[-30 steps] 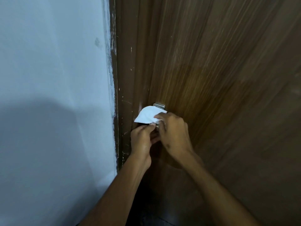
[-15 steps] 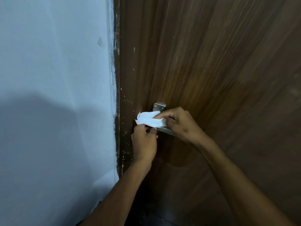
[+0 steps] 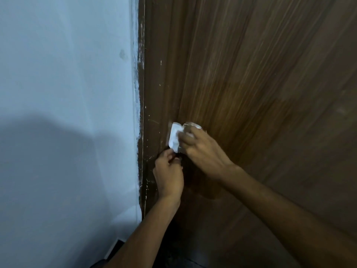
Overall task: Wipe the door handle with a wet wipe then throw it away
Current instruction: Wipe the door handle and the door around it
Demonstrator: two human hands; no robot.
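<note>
The wet wipe [image 3: 175,136] is bunched against the door [image 3: 251,84] at handle height, near the door's left edge beside the pale wall [image 3: 58,74]. It covers the door handle [image 3: 180,150] almost wholly; only a dull sliver of metal seems to show below the wipe, and that is too blurred to be sure of.

The right hand [image 3: 202,151] presses the wipe onto the handle, its grip closed on the crumpled cloth with the fingertips [image 3: 188,135] curled over it from the right. The left hand [image 3: 169,174] sits just below, its grip closed in a pinch near the wipe's lower corner; whether it pinches the wipe or part of the handle cannot be told from this view.

The wipe looks light, limp and damp, so it probably folds and slides under the fingers rather than holding any shape. It is likely best held bunched in a thick pad, with several fingers behind it, so that pressure goes through to the metal and the thin sheet does not tear or slip off. The handle, being metal, is probably rigid and smooth, and slippery once wet; wrapping the wipe around it should clean better than dabbing. For throwing away, the wipe likely balls up easily in one hand.
</note>
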